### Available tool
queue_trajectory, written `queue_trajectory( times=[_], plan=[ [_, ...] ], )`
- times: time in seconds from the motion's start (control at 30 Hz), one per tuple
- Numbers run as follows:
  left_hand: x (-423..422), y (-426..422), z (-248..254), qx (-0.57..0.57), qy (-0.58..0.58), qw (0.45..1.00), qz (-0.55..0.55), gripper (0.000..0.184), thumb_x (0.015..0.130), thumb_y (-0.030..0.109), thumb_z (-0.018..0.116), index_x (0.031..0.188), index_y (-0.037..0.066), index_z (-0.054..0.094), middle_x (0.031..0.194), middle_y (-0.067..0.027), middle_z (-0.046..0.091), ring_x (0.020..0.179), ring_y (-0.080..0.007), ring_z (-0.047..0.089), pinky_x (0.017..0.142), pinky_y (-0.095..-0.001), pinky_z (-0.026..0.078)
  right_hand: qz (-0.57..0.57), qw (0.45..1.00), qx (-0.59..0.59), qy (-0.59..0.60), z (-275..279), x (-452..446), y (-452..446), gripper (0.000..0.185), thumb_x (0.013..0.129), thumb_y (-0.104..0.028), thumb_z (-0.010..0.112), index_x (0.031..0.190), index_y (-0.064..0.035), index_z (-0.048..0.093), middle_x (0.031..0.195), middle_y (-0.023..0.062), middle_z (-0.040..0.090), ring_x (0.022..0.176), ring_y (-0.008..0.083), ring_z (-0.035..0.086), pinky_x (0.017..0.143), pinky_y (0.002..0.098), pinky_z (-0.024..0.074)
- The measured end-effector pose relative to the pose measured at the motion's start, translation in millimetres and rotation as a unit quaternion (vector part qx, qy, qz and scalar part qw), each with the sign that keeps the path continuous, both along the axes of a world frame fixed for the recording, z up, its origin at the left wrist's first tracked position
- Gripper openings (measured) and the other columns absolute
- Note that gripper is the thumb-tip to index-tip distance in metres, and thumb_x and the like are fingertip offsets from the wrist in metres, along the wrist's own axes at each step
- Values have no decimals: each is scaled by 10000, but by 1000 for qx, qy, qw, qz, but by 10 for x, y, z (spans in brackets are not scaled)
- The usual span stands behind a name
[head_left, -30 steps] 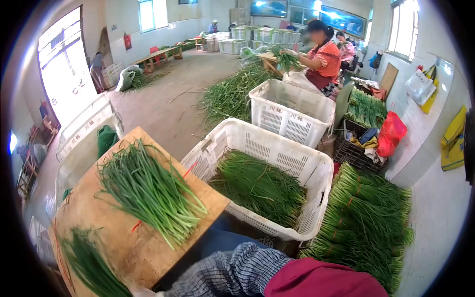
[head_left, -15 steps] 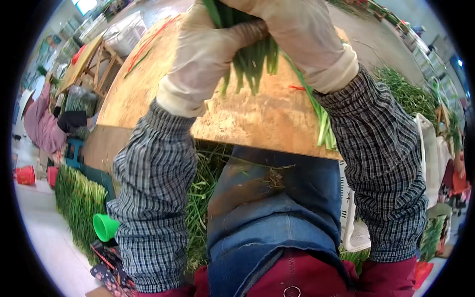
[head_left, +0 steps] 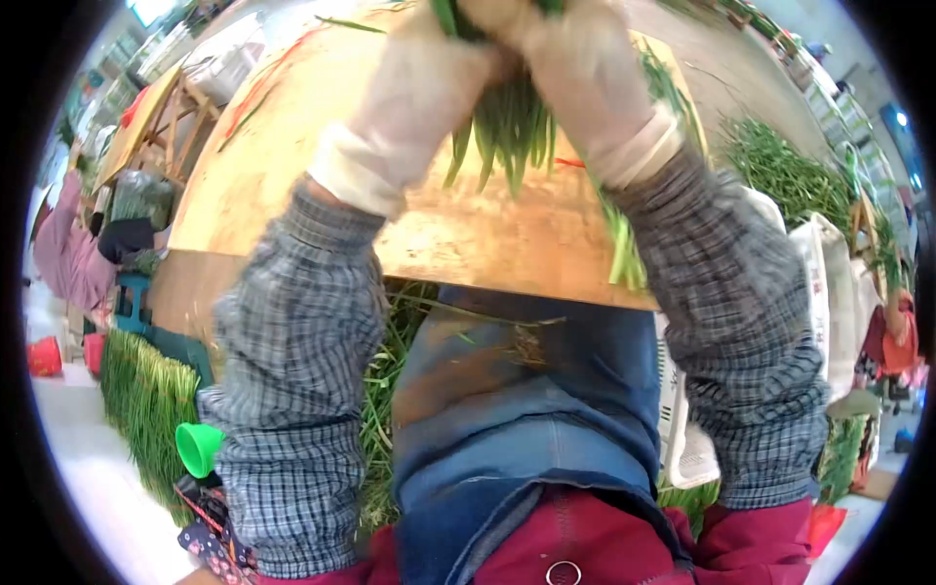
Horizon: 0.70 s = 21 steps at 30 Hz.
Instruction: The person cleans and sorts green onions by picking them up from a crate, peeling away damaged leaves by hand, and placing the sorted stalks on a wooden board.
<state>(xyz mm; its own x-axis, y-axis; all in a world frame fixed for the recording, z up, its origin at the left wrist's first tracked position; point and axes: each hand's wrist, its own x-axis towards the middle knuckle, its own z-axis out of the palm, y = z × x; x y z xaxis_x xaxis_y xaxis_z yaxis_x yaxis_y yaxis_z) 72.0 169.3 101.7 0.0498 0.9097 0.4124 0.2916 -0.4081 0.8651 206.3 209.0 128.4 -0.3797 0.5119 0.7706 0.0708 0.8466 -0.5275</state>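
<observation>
At the top of the view, my left hand (head_left: 424, 97) and my right hand (head_left: 585, 73), both in whitish gloves, are closed around a bunch of green stalks (head_left: 509, 136) that looks like garlic chives. The leafy ends hang down between my wrists, over the wooden board (head_left: 487, 229). Motion blurs both hands, and their fingers are partly hidden. Beside my right wrist, loose green stalks with pale ends (head_left: 624, 249) lie on the board's right side. A bit of red tie (head_left: 569, 163) shows near them.
Long red ties (head_left: 263, 83) lie at the board's left. Bundled greens (head_left: 146, 409) and a green cup (head_left: 199, 448) are at lower left. A heap of greens (head_left: 780, 171) and a white crate (head_left: 692, 458) are on the right. Another person (head_left: 73, 244) sits at far left.
My hands have drawn slightly closer together, still gripping the bunch. The view has shifted a little, and more greens show at the board's upper right edge.
</observation>
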Motion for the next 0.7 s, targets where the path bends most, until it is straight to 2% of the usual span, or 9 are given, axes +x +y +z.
queue_trajectory(
  times=[0.03, 0.2, 0.27, 0.3, 0.37, 0.4, 0.47, 0.5, 0.7],
  plan=[
    [82, 55, 283, -15, 22, 999, -33, 295, 869, 236, 557, 1095, 52, 600, 1006, -104, 641, 883, -208, 609, 854, -300, 452, 26, 999, 8, -43, 148, 77, 14, 425, 903, -331, 527, 992, 81, 585, 793, 153, 634, 720, 202, 624, 657, 264, 504],
    [591, 152, 870, -73, 151, 975, -146, 377, 883, 371, 534, 1064, 54, 629, 919, -74, 665, 849, -160, 608, 806, -249, 447, -17, 942, -334, -17, 688, 625, 67, 303, 905, -217, 527, 968, 70, 602, 817, 118, 634, 669, 191, 618, 602, 274, 529],
    [774, 381, 772, -136, 133, 960, -208, 392, 862, 396, 565, 1034, 50, 633, 868, -62, 668, 798, -133, 608, 727, -227, 448, 29, 910, -413, -6, 563, 895, 225, 270, 906, -187, 524, 1002, 55, 594, 841, 111, 633, 682, 187, 615, 605, 282, 535],
    [840, 506, 746, -191, 106, 948, -234, 380, 846, 387, 590, 1014, 49, 634, 837, -56, 667, 754, -117, 608, 669, -219, 448, -10, 909, -416, -13, 505, 1035, 231, 259, 905, -166, 523, 1033, 51, 580, 848, 115, 631, 681, 196, 612, 609, 295, 538],
    [1247, 691, 83, -168, 0, 971, -171, 252, 822, 265, 654, 926, 36, 631, 752, -30, 651, 592, -92, 608, 452, -219, 454, -22, 886, -463, 17, 210, 1258, 334, 264, 901, -153, 527, 1065, 50, 566, 861, 125, 629, 673, 209, 608, 606, 310, 540],
    [1367, 810, -159, -156, -46, 967, -195, 284, 820, 353, 643, 866, 73, 640, 661, -1, 641, 473, -59, 567, 352, -199, 367, 4, 862, -503, 53, 2, 1373, 465, 273, 899, -161, 532, 1065, 53, 566, 868, 132, 629, 666, 213, 606, 599, 310, 539],
    [1573, 859, -327, -170, -58, 966, -185, 329, 808, 370, 654, 879, 49, 639, 685, -18, 643, 493, -73, 572, 363, -200, 366, -20, 871, -491, -21, -260, 1655, 644, 349, 836, -215, 617, 1050, 56, 564, 855, 148, 646, 639, 188, 630, 567, 313, 549],
    [1666, 889, -380, -190, -57, 963, -181, 331, 809, 366, 653, 881, 43, 637, 687, -24, 640, 489, -79, 569, 363, -202, 364, -80, 860, -505, -4, -333, 1720, 650, 307, 903, -231, 536, 991, 61, 559, 795, 132, 638, 563, 187, 636, 491, 295, 573],
    [1959, 1041, -549, -234, -59, 961, -134, 329, 781, 290, 669, 905, -14, 639, 733, -80, 654, 519, -137, 600, 386, -243, 418, -98, 825, -548, 99, -644, 1933, 809, 327, 871, -220, 590, 980, 87, 566, 800, 153, 637, 610, 212, 640, 544, 343, 572]
  ],
)
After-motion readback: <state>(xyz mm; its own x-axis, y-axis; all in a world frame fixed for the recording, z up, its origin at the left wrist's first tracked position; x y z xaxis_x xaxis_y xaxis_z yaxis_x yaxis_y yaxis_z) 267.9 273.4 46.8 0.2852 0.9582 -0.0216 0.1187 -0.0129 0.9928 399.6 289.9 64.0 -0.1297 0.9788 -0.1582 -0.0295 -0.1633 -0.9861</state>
